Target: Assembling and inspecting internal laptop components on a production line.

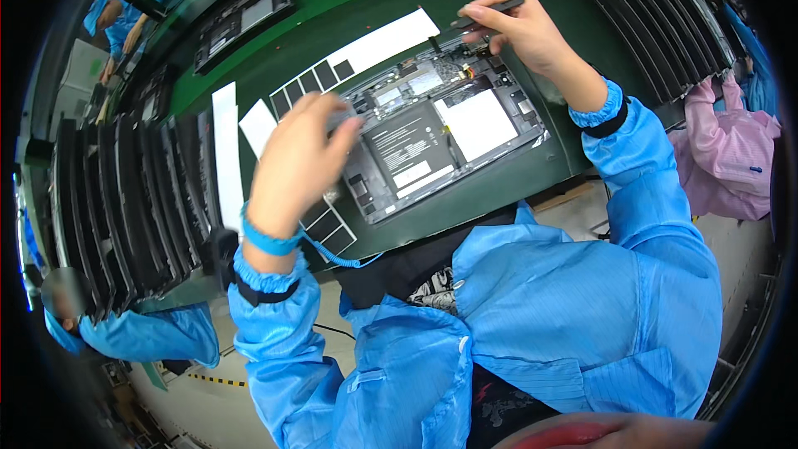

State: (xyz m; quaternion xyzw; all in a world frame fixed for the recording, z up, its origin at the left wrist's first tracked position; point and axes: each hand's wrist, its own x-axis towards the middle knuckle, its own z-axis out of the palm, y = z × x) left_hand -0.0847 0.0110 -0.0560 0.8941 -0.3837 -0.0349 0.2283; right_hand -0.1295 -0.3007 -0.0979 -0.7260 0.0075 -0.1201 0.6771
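An opened laptop base (366, 199) lies in front of me, with a dark battery (405, 140), a white rectangular sheet (480, 125) and circuit boards exposed. Over its far right corner is my right hand (528, 33), closed around a slim black tool that looks like tweezers (505, 5). My left hand (301, 154) hovers by the laptop's left edge, above a white strip bearing black rectangular pads (339, 71). Motion smears its fingers, so whether they hold anything cannot be made out. A blue wrist strap (270, 241) with a coiled cord circles my left wrist.
Black slotted racks (137, 199) stand at the left, and more (661, 21) at the far right. White strips (226, 150) lie on the green bench (490, 199). Another laptop base (245, 21) sits farther back. Co-workers in blue (158, 337) and pink (723, 150) are around the bench.
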